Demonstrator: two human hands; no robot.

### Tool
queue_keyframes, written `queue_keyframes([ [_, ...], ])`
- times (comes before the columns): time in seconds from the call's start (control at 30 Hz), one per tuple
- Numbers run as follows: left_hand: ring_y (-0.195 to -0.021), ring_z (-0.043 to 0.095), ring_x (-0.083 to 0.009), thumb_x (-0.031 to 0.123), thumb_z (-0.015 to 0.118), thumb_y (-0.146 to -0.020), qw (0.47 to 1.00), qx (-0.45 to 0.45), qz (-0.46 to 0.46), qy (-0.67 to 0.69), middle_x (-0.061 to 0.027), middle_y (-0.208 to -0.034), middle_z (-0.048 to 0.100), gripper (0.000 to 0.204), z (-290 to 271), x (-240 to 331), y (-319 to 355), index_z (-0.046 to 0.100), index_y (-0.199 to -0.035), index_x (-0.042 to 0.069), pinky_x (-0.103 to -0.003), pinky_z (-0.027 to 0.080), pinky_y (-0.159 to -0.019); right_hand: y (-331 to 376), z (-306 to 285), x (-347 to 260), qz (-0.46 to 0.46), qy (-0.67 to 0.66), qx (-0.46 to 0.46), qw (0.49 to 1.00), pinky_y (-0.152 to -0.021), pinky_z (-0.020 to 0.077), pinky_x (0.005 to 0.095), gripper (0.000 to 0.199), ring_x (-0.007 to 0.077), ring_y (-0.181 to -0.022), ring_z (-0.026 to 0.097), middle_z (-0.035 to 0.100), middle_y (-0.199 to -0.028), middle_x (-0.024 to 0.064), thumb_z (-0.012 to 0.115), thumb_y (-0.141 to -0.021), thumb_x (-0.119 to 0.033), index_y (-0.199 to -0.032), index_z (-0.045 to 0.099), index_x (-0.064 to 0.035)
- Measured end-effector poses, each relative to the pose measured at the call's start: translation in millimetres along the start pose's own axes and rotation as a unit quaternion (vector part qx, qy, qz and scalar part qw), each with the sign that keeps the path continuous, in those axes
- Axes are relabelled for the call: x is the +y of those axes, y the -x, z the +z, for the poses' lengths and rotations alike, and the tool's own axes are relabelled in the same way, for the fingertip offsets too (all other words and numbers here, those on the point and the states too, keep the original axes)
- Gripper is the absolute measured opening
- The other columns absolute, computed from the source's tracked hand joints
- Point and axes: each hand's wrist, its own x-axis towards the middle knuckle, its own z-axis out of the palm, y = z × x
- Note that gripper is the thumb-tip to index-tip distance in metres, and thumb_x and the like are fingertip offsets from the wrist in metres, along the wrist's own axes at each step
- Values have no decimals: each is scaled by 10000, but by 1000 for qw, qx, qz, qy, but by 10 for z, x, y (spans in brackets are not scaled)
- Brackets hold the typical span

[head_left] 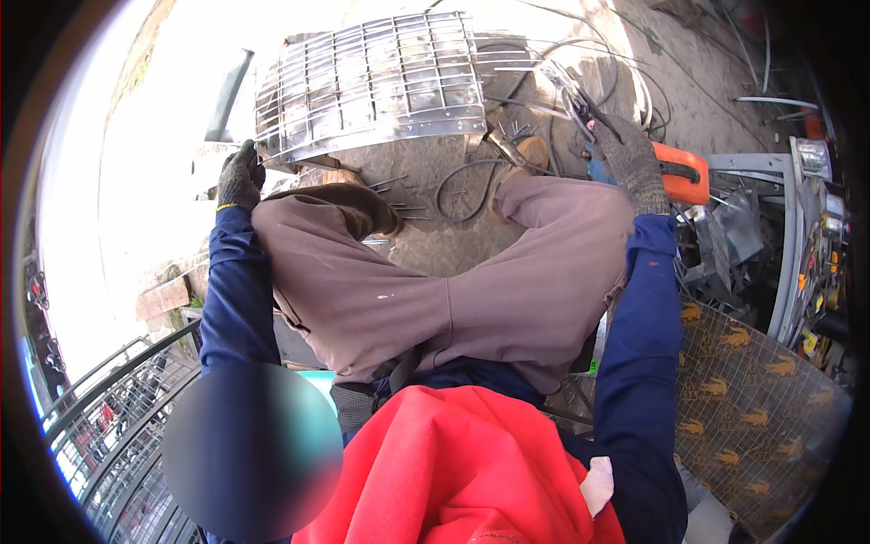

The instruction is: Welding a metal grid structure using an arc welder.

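A grid of thin metal bars (385, 68) lies on a sheet-metal base (399, 127) in front of my knees. At its near left corner is my left hand (240, 179) in a dark knitted glove, its fingers closed. What they pinch there is too small to make out. On the right, my gloved right hand (627, 159) is closed round a shiny metal pliers-like tool (568, 93). The tool's jaws point up and left, near loose bar ends beyond the grid's right edge. The gloved fingers partly hide its handles.
Dark cables (467, 186) coil over the ground beyond and between my feet. An orange case with a handle (686, 174) stands beside my right hand, near a grey metal frame (787, 236) and metal scraps. Several rods lie by my shoes. Black metal railing (118, 399) is at lower left.
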Motion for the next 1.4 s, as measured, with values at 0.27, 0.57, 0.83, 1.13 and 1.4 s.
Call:
queue_keyframes([
  [0.27, -830, 606, -112, 244, 663, -913, 1000, -4, 1, -4, 1, -949, 642, 151, 138, 104, 176, 609, -1008, 140, -268, 478, -661, 490, 53, -199, -148, 126, 18, 981, -756, 538, 381, 454, 299, -866, 684, 690, -972, 123, 708, -858, -370, -1196, 594, -90],
  [0.57, -834, 606, -105, 232, 680, -900, 1000, 27, -2, -8, 12, -964, 654, 160, 228, 150, 252, 612, -1024, 157, -286, 472, -662, 394, 89, -115, -266, 220, 70, 936, -811, 526, 415, 436, 326, -954, 655, 675, -1036, 145, 680, -854, -372, -1175, 619, -82],
  [0.83, -768, 592, -88, 226, 685, -899, 1000, 21, 5, -17, 37, -856, 612, 126, 244, 170, 292, 594, -962, 165, -265, 455, -627, 347, 108, -77, -223, 266, 14, 938, -900, 499, 426, 513, 337, -1073, 618, 632, -1180, 159, 651, -866, -420, -1252, 574, -91],
  [1.13, -709, 585, -79, 213, 685, -896, 999, 33, 7, -10, 47, -807, 602, 107, 259, 178, 301, 595, -937, 173, -246, 444, -584, 335, 111, -91, -196, 282, -15, 939, -900, 501, 432, 552, 340, -1071, 622, 625, -1200, 159, 656, -855, -455, -1266, 565, -97],
  [1.4, -826, 615, -90, 230, 666, -908, 1000, 15, 11, -7, 23, -950, 657, 161, 190, 132, 234, 621, -1043, 156, -266, 456, -652, 324, 115, -77, -195, 275, -22, 941, -884, 509, 430, 536, 335, -1054, 630, 630, -1196, 144, 651, -859, -451, -1268, 565, -116],
])
